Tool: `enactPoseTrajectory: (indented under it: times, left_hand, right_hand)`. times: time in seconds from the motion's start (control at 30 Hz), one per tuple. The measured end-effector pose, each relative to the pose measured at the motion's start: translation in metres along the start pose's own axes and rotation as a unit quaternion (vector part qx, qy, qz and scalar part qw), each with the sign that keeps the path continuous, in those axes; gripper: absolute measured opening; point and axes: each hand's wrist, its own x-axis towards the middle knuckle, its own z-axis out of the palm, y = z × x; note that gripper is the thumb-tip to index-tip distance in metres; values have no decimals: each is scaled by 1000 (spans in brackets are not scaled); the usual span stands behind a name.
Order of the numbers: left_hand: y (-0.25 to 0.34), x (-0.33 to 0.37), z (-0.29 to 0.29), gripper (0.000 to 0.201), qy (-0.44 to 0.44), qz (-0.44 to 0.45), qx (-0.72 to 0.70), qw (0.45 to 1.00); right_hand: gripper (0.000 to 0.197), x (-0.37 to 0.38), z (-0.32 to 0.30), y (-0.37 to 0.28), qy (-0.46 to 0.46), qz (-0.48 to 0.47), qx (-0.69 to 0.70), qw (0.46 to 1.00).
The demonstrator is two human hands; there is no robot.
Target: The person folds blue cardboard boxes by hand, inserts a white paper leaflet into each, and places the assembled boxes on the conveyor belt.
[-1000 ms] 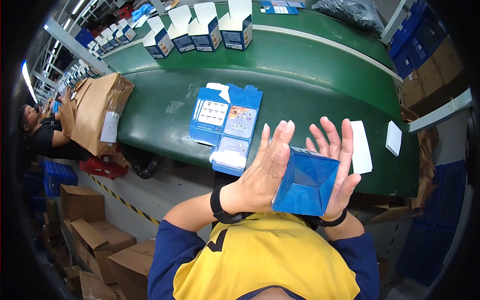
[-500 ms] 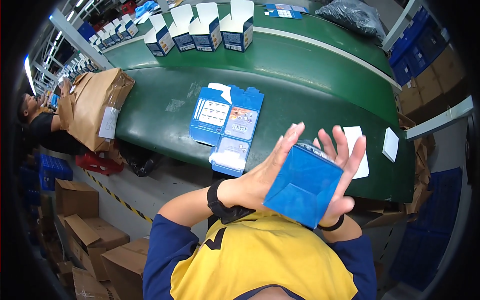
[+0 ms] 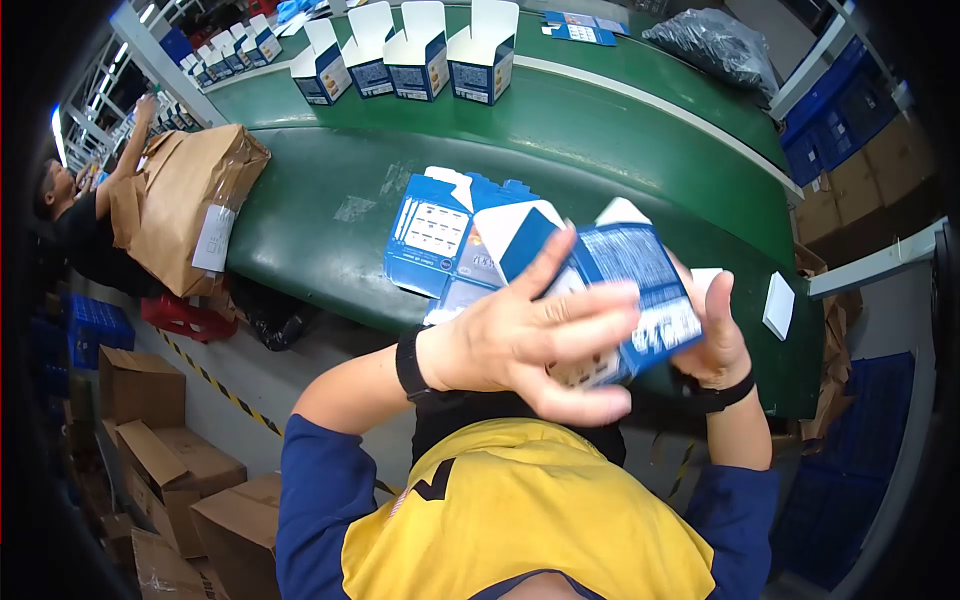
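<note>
Held carton (image 3: 640, 260), blue and printed, upper end open with white-lined flaps splayed: up off the bench, tilted, clasped between two bare hands, to the right of the flat carton (image 3: 430, 235) and partly overlapping it in view. Left hand (image 3: 525, 345) lies over the near left side, fingers spread across the printed faces, tips blurred. Right hand (image 3: 722, 335) closes on the right side, thumb standing up clear of the cardboard, other fingers largely hidden behind it. Both hands grip; how firmly, cannot tell.

Against half a second ago: the held carton has turned. Then its plain blue closed end faced the camera between nearly flat palms; now printed sides and open flaps show. A flap now covers part of the flat carton, fully in view before. At far left, beyond the paper sack (image 3: 185, 215), a co-worker's arm (image 3: 130, 155) is raised higher.

Around the flat carton: four open cartons (image 3: 418, 75) stand beyond it; paper sack to its left; white card (image 3: 778, 306) well to its right.
</note>
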Motion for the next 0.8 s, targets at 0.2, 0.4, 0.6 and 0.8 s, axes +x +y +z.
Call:
enactPoseTrajectory:
  times: [0.2,0.4,0.6,0.8]
  left_hand:
    - [-40,-24,-13,65,-70,-11,90,993]
    - [-57,-87,-46,72,-247,-429,218,841]
    - [-31,-107,-32,90,-246,-541,238,768]
    - [-34,-104,-23,103,-251,-597,263,715]
  right_hand:
    - [76,61,-11,-20,-61,108,13,992]
    - [125,201,-88,-24,136,-115,-358,916]
    - [130,286,-171,-10,173,-203,-396,878]
    - [114,252,-154,5,234,-59,-454,857]
